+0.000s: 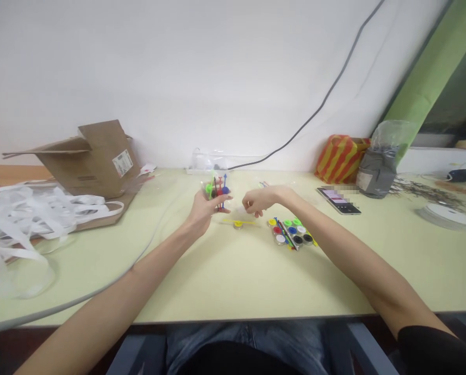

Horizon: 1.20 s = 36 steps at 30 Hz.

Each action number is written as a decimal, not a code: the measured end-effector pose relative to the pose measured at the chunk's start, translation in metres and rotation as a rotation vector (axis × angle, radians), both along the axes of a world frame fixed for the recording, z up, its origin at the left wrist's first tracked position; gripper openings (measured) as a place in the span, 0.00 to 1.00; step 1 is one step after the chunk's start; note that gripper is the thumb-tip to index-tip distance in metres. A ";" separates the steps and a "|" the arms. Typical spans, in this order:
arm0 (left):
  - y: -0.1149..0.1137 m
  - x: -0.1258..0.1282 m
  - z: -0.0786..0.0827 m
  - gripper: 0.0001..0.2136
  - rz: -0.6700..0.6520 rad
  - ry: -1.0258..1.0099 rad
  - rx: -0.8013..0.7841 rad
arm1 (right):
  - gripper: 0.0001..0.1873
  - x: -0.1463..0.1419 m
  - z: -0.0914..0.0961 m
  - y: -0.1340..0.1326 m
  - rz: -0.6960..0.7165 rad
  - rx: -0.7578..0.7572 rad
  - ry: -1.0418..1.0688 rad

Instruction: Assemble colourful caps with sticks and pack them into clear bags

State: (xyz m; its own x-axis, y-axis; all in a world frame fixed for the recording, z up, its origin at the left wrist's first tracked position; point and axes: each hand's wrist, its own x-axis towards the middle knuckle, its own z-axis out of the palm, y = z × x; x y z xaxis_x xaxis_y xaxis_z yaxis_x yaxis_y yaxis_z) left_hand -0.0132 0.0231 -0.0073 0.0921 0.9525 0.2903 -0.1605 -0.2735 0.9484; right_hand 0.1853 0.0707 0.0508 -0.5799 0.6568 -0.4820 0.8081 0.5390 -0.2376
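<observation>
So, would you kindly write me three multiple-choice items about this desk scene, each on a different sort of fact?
1. Where does the black smartphone lie on the pale green desk?
A) Right of the round paint pots with coloured lids
B) On the person's lap
C) Under a white ribbon

2. Which colour shows among the thin plastic sticks in the left hand?
A) Brown
B) Blue
C) Pink

3. What state is the brown cardboard box in?
A) Taped shut
B) Flaps open
C) Crushed flat

Answers:
1. A, as the smartphone lies right of the pots.
2. B, as a blue stick rises above the fingers.
3. B, as a flap juts out leftward.
</observation>
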 end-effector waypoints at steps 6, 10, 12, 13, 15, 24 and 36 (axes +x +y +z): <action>-0.004 0.002 0.001 0.30 -0.099 -0.008 -0.044 | 0.08 0.048 0.052 -0.011 -0.142 0.405 0.183; -0.007 0.003 -0.002 0.32 -0.217 0.054 -0.058 | 0.10 0.072 0.082 -0.025 -0.194 0.971 0.547; -0.009 0.003 -0.003 0.32 -0.286 0.086 -0.057 | 0.11 0.073 0.090 -0.032 -0.195 1.093 0.719; -0.010 0.004 -0.003 0.33 -0.313 0.096 -0.056 | 0.10 0.071 0.092 -0.036 -0.173 1.100 0.773; -0.013 0.005 -0.002 0.35 -0.352 0.111 -0.053 | 0.09 0.062 0.093 -0.044 -0.094 1.042 0.816; -0.024 0.010 0.009 0.35 -0.464 0.181 -0.047 | 0.06 0.017 0.080 -0.060 0.194 0.590 0.833; -0.026 0.012 0.006 0.35 -0.600 0.154 -0.068 | 0.08 0.002 0.066 -0.055 0.215 0.329 0.866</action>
